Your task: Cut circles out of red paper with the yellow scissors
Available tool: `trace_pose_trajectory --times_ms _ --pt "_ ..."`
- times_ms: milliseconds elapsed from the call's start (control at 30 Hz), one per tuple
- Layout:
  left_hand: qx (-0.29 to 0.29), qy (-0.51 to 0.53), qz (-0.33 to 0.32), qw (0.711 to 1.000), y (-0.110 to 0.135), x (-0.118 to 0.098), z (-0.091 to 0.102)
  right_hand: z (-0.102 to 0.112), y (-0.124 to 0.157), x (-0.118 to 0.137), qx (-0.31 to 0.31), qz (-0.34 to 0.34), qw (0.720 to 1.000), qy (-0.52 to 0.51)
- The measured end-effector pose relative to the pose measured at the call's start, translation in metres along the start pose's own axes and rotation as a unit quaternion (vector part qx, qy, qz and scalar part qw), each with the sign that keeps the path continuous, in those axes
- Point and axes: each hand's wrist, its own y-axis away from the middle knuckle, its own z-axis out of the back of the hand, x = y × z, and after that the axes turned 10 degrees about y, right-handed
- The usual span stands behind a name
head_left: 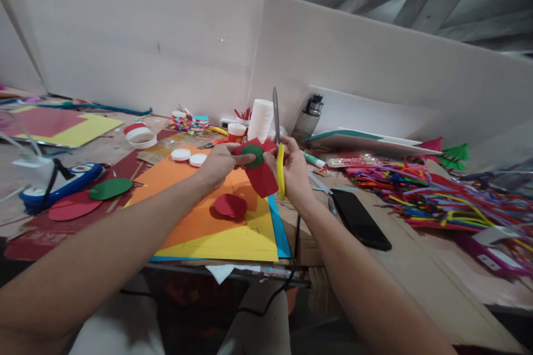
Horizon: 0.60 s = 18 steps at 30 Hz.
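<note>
My left hand (220, 163) pinches a piece of red paper (261, 177) with a green paper circle (252, 155) laid on it, held above the table. My right hand (293, 169) grips scissors with yellow handles (281, 172); their grey blades (276, 113) point straight up beside the paper. Below the hands lies a stack of orange, yellow and blue paper sheets (208, 222) with a cut red circle (230, 205) on top.
A black phone (360, 219) lies right of the stack, and a heap of coloured pipe cleaners (437, 199) beyond it. A stack of white cups (261, 119), a bottle (308, 116), tape rolls (141, 136) and green (110, 188) and red (75, 206) paper ovals sit around. White boards wall the back.
</note>
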Motion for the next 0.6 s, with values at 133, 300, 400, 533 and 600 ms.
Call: trace_pose_trajectory --times_ms 133,300,400,533,600 --pt "-0.057 0.024 -0.009 0.998 -0.010 -0.004 0.014 0.005 0.006 0.007 -0.040 0.050 0.997 0.043" --pt "-0.142 0.091 -0.011 0.986 -0.020 -0.007 0.029 0.006 0.016 0.017 0.049 0.068 0.991 0.108" --pt "-0.167 0.121 0.017 0.978 -0.023 -0.010 0.031 0.002 0.018 0.018 0.119 0.050 0.980 0.153" --pt "-0.186 0.148 0.024 0.971 -0.023 -0.012 0.031 0.000 0.017 0.012 0.152 0.038 0.965 0.210" --pt "-0.188 0.165 0.012 0.968 -0.023 -0.012 0.030 0.001 0.015 0.009 0.161 0.028 0.963 0.216"
